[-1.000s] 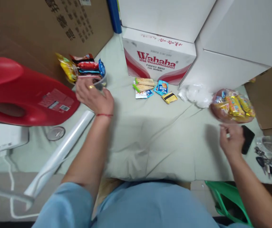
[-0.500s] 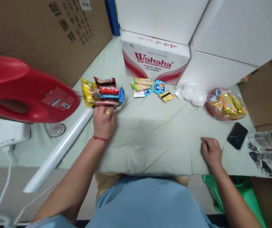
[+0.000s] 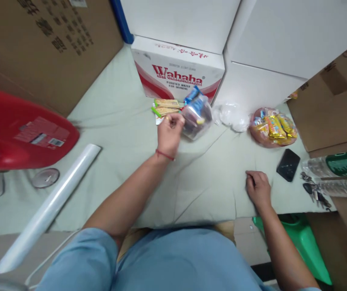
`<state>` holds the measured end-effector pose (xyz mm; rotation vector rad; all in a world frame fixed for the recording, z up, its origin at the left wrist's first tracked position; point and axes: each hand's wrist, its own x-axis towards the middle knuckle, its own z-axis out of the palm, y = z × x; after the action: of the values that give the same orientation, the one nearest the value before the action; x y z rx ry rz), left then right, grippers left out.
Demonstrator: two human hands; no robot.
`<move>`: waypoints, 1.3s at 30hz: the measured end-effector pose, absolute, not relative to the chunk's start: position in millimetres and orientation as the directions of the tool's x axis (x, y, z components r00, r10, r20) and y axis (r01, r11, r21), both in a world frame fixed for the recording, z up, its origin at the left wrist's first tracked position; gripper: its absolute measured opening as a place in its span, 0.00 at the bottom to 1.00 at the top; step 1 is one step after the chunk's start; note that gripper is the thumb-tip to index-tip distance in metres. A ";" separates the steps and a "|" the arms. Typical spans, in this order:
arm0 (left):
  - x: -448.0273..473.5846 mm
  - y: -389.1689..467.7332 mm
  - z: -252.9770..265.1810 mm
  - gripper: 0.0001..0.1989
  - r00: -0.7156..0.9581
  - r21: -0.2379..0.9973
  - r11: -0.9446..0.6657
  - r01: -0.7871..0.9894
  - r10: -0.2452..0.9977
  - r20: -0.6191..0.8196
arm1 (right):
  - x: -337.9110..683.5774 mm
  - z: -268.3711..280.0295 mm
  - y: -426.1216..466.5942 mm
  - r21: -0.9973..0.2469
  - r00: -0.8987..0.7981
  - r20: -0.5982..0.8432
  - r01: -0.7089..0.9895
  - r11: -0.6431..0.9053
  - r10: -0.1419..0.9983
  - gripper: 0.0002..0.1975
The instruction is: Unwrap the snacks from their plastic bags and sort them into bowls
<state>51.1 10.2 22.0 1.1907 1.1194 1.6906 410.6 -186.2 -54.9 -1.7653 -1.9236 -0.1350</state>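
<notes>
head camera: the left hand [image 3: 170, 137], thumb and fingers pinched together near the middle of the frame, grips the near left edge of a clear plastic tub [image 3: 196, 123] that leans at a tilt just to its right. blur hides which way the mouth faces, any long axis and whether the base meets the cloth; a blue packet [image 3: 193, 96] shows at the upper edge.

the right hand [image 3: 259, 189] lies well apart at right of centre, half curled on the cloth, nothing visible in it, though the palm is hidden. the left is plainly the nearer.

around the tub, room is tight: wafer packets [image 3: 166, 106] just left, a wahaha carton [image 3: 179, 74] behind, crumpled clear plastic [image 3: 232, 117] just right, and beyond it a bowl of wrapped snacks [image 3: 273, 127]. bare pale-green tablecloth [image 3: 206, 186] spreads below centre between the hands. a red jug [image 3: 28, 129] and white tube [image 3: 49, 208] occupy the left.
</notes>
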 end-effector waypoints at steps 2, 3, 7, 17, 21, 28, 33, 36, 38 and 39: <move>56.8 43.3 21.2 0.13 -0.262 0.874 -0.078 -0.479 0.963 -0.057 | 410.2 -54.5 -186.6 -0.271 -0.015 0.435 0.951 0.147 0.900 0.11; 57.2 54.9 20.8 0.14 -0.222 0.791 0.015 -0.611 0.957 -0.189 | 410.0 -54.5 -186.8 -0.271 -0.015 0.434 0.952 0.146 0.901 0.11; 45.6 68.3 22.4 0.13 -0.039 0.507 0.201 -0.838 0.905 -0.423 | 409.9 -54.9 -186.9 -0.267 -0.013 0.433 0.953 0.142 0.901 0.11; -42.9 -13.8 64.6 0.15 -0.363 0.779 -0.299 -0.551 0.927 0.098 | 410.7 -55.9 -185.6 -0.312 0.021 0.418 0.942 0.122 0.908 0.11; -65.6 -69.0 55.3 0.15 -0.514 0.858 -0.464 0.222 0.692 0.507 | 409.9 -55.5 -184.8 -0.315 0.036 0.409 0.943 0.104 0.912 0.11; -91.8 -120.5 8.3 0.03 -0.077 0.386 -0.287 0.877 0.708 0.702 | 411.0 -53.9 -183.9 -0.329 0.060 0.373 0.942 0.071 0.926 0.12; -112.4 -106.5 -16.1 0.04 -0.111 0.409 -0.198 0.891 0.778 0.619 | 408.7 -48.3 -178.6 -0.395 0.093 0.310 0.918 0.040 0.946 0.12; -121.1 -102.1 -18.4 0.09 -0.051 0.399 -0.241 0.885 0.801 0.597 | 400.3 -37.8 -166.4 -0.481 0.112 0.251 0.876 0.023 0.962 0.13; -119.1 -106.8 -14.2 0.18 -0.003 0.347 -0.288 0.893 0.766 0.643 | 394.0 -25.7 -149.6 -0.509 0.128 0.262 0.860 0.024 0.957 0.13; -115.0 -111.7 -11.4 0.23 0.002 0.321 -0.298 0.899 0.736 0.677 | 391.4 -17.9 -137.8 -0.511 0.137 0.287 0.859 0.031 0.948 0.14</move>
<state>-115.0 -111.7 -11.4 2.3564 1.9635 1.3393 391.4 -137.8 -17.9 -1.8384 -1.7332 0.1983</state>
